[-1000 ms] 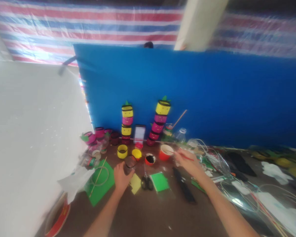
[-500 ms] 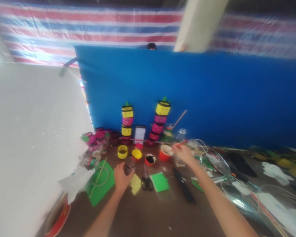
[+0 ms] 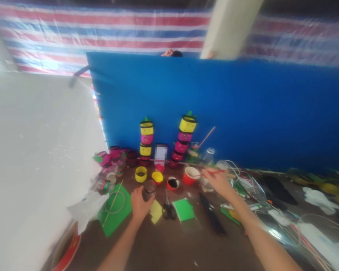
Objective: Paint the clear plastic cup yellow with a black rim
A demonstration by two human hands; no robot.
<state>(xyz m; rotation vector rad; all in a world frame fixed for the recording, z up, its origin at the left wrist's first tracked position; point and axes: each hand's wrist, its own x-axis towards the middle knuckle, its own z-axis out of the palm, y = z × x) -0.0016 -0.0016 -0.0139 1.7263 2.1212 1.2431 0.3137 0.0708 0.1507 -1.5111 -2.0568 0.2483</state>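
My left hand is closed around a see-through cup with a dark rim. My right hand grips a thin red paintbrush, whose tip reaches into the opening of a red paper cup with a pale inside. Between the hands stands a small red pot holding something black. Beyond my left hand are a yellow cup with a black rim and a smaller yellow cup.
Two stacks of yellow and pink cups, one on the left and one on the right, stand before a blue panel. Scissors, green paper and a black strip lie nearer. Cables and plastic clutter the right side.
My right hand has shifted slightly right, and the paintbrush now lies flatter across the paper cup's rim. My left hand keeps its hold. Behind the panel, another person's hand has appeared beside their head.
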